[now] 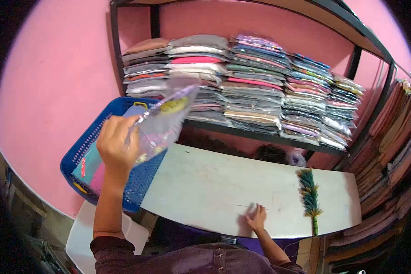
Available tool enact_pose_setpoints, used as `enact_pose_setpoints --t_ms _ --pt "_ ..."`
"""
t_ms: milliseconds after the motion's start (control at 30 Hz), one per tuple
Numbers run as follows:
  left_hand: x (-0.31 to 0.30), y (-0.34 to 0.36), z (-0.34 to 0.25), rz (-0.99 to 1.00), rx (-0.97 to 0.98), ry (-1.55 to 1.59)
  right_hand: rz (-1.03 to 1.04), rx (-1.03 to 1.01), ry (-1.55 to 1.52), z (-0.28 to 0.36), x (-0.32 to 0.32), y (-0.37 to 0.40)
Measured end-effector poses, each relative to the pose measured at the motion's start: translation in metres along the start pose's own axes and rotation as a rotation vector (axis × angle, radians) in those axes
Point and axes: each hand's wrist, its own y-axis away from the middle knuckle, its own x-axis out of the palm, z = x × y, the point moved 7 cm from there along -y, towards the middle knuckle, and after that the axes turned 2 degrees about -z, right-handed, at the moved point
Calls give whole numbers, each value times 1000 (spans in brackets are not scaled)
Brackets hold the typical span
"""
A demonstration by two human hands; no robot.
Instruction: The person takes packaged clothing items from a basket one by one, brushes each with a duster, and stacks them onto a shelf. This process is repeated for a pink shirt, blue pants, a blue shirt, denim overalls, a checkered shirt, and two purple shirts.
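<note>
My left hand (117, 139) is closed on a clear plastic packet (169, 121) with pale lilac contents and a yellow patch. It holds the packet up, tilted, above the blue plastic basket (139, 189); the packet is slightly blurred. Inside the basket lie a teal packet (87, 164) with a red label and a pink piece (97, 179), partly hidden by my forearm. My right hand (257, 219) is on the white tabletop (205, 182) near its front edge, thumb and fingers apart, with nothing visible in it.
A black-framed shelf (246, 131) behind the table carries several stacks of plastic-wrapped folded garments (253, 91). A green feather duster (308, 194) lies on the table's right. Hanging cloths (388, 169) line the right side. A white stool-like piece (82, 233) stands below the basket.
</note>
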Motion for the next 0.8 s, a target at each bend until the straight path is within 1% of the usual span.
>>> enact_pose_setpoints --t_ms 33,100,167,200,267,300,367,400,433,467,500,533,567,600,633,667,700,767,800 --pt "5 0 -17 32 36 32 -38 -37 -214 8 0 -9" --pt "15 3 -48 47 57 93 -177 -235 -346 82 -56 -23" --pt "39 11 -73 206 -15 306 -216 -260 -592 123 -104 -31" --pt "48 17 -86 214 -9 323 -227 -243 -589 134 -125 -34" --pt "80 35 -111 367 -66 557 -510 -394 -887 146 -183 -31" --pt "92 42 -124 452 -101 601 -521 -378 -881 147 -203 -37" --pt "115 61 -146 522 -147 723 -609 -409 -844 140 -243 -44" --pt "123 68 -156 538 -148 738 -468 -399 -756 133 -247 -55" --pt "131 76 -166 590 -176 806 -350 -378 -854 130 -246 -62" --pt "139 83 -176 639 -206 873 -164 -286 -969 121 -239 -70" --pt "145 87 -182 648 -211 884 24 -194 -1078 112 -228 -74" --pt "155 94 -185 726 -257 898 22 -186 -1072 103 -227 -74" --pt "166 101 -188 803 -304 909 75 -132 -1140 94 -220 -74" --pt "174 105 -190 805 -310 912 129 -77 -1209 86 -213 -75" --pt "187 111 -191 850 -327 930 133 -71 -1207 78 -212 -79" --pt "200 119 -193 897 -346 944 142 2 -1179 68 -208 -83" --pt "216 125 -195 904 -357 941 155 78 -1151 57 -202 -89" --pt "255 149 -190 901 -513 947 160 77 -1136 26 -177 -116" --pt "272 174 -191 907 -527 943 139 84 -1090 7 -162 -132"
